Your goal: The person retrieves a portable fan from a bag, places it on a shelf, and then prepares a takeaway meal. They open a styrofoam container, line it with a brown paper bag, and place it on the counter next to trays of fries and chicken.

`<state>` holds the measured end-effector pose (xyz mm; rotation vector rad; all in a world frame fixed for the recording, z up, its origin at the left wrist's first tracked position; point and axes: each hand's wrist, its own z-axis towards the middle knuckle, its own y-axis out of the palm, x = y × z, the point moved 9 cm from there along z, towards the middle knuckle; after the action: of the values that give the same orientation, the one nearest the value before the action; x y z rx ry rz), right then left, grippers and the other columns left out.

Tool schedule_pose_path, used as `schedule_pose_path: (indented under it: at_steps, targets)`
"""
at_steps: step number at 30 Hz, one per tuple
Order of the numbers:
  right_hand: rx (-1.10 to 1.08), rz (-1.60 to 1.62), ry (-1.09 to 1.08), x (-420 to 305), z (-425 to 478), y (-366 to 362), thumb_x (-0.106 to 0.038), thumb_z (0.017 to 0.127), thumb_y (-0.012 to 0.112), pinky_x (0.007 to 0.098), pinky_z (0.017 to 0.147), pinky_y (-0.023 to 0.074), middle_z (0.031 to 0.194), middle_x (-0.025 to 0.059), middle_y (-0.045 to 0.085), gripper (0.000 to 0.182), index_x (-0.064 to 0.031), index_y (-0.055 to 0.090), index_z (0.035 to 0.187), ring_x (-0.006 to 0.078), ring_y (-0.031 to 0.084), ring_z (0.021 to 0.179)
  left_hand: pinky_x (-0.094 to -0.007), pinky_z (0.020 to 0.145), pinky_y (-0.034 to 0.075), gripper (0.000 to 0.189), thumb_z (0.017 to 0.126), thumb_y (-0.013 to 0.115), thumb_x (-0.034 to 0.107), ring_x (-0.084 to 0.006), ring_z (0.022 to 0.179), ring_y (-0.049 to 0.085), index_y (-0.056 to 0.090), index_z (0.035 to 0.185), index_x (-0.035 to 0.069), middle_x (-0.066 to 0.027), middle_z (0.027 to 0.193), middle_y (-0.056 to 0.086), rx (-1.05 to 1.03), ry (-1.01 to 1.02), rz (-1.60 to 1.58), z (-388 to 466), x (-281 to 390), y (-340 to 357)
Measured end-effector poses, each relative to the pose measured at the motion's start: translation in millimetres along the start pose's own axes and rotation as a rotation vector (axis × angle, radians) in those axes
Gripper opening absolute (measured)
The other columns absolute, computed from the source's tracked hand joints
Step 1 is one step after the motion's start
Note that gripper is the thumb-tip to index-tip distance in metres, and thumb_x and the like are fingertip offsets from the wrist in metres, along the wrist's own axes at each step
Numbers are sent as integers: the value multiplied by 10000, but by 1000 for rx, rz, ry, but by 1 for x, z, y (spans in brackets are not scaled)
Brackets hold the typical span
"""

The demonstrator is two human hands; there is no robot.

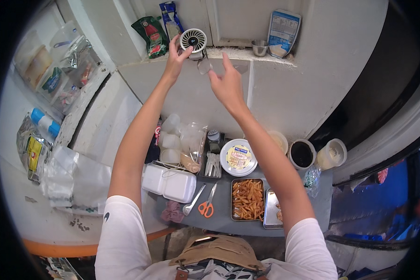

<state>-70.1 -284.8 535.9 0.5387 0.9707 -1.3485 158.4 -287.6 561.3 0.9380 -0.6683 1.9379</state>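
Observation:
Both arms reach up toward a wall ledge. My left hand (177,57) grips a small white portable fan (193,40), its thumb on the rim of the round grille. Beneath the fan hangs a rounded, see-through or shiny part (203,65). My right hand (227,79) is just right of that part, index finger pointing up and thumb near its edge; whether they touch cannot be told. A green sauce pouch (154,37) and a blue packet (171,19) lean behind the left hand. A metal cup (260,48) stands on the ledge beside a blue and white pouch (283,33).
Below, a grey table (224,224) holds a tray of fries (247,199), orange-handled scissors (206,208), a foam box (169,183), a lidded tub (238,157) and a container of dark liquid (301,154). Plastic bags (77,180) lie at left.

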Motion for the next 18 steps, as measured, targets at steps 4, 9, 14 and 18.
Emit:
schedule_pose_path:
  at_steps: [4,9,14,18]
  targets:
    - [-66,34,86,-7,-93,-61,-101,871,648,348,699,539,1132,282,646,649,20,395,1456,270,690,716,-402,1153,261,780,930,639,364,-298,1413,312,231,1505,31,-207,1501,340,236,55,-29,-31,21,-36]
    - [64,317,498,81,-272,-163,-91,980,591,264,777,538,1018,115,688,181,46,646,1085,138,658,891,-378,1117,349,553,1017,517,256,-244,1345,425,301,1473,28,-183,1434,438,350,-21,-106,-200,56,-57]
    - [50,48,833,143,-452,-219,-143,976,605,247,705,507,782,67,694,191,27,657,1047,114,672,753,-373,1081,362,524,960,592,124,-244,1285,455,350,1413,22,-150,1362,466,456,-190,103,-355,9,-90]
    - [6,-56,878,154,-504,-226,-101,969,586,228,670,494,789,72,713,163,24,673,1026,97,665,733,-482,1125,327,755,845,741,110,-290,1372,377,294,1448,22,-172,1441,392,159,-36,229,-277,54,-38]
